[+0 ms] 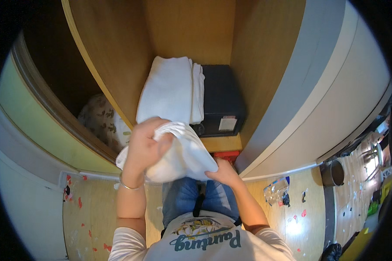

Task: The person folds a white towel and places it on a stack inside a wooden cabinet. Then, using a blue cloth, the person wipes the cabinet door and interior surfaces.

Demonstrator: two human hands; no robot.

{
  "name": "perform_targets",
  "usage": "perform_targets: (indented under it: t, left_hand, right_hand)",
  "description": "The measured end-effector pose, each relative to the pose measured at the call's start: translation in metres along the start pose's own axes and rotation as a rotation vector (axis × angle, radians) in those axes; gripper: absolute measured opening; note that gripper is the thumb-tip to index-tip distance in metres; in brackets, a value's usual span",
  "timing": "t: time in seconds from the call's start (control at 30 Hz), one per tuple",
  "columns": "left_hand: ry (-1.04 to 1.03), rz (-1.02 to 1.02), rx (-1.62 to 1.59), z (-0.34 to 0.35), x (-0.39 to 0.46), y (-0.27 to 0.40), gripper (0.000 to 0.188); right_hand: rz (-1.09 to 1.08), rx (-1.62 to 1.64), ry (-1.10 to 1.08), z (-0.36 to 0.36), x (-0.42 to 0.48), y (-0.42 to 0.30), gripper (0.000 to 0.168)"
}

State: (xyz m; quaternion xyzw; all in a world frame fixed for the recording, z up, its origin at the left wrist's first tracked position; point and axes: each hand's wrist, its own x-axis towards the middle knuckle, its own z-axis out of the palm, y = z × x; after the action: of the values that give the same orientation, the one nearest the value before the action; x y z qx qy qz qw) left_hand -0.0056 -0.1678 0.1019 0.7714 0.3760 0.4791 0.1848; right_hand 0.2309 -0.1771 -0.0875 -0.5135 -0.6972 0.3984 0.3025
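Observation:
A white cloth [183,156] hangs bunched between both hands, in front of the open cupboard. My left hand [148,143], a bangle at its wrist, grips the upper left part of it. The lower right edge is pinched in my right hand [223,171]. Behind the cloth, folded white fabric [170,88] lies stacked on the cupboard shelf, partly on or against a black safe [220,94]. The safe's front bears a white label. I cannot tell what sort of item the held cloth is.
Wooden panels [264,58] wall the compartment on both sides. Below its shelf sits a red object [227,155]. A patterned white bundle [106,120] lies in the left compartment. On the floor are red scraps, a clear plastic package [276,192] and a bin [333,173].

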Motion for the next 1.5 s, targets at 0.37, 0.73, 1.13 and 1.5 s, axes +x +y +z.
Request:
perform_targets:
  t: [0.37,0.73,1.13,1.5]
  left_hand:
    - [0.562,-0.252,-0.26,-0.054,-0.015,-0.021,0.02]
    - [0.675,-0.425,-0.587,-0.049,-0.096,-0.079,0.024]
    - [0.25,-0.449,-0.593,0.011,-0.124,-0.105,0.029]
    - [0.608,-0.609,-1.135,0.027,-0.013,-0.16,0.043]
  right_hand:
    - [-0.008,0.956,0.165,0.008,0.013,0.055,0.028]
    - [0.029,0.615,0.52,-0.034,0.014,-0.021,0.029]
    - [-0.944,0.128,1.027,-0.066,0.095,-0.162,0.056]
    - [-0.737,-0.13,0.485,-0.056,0.335,-0.223,0.064]
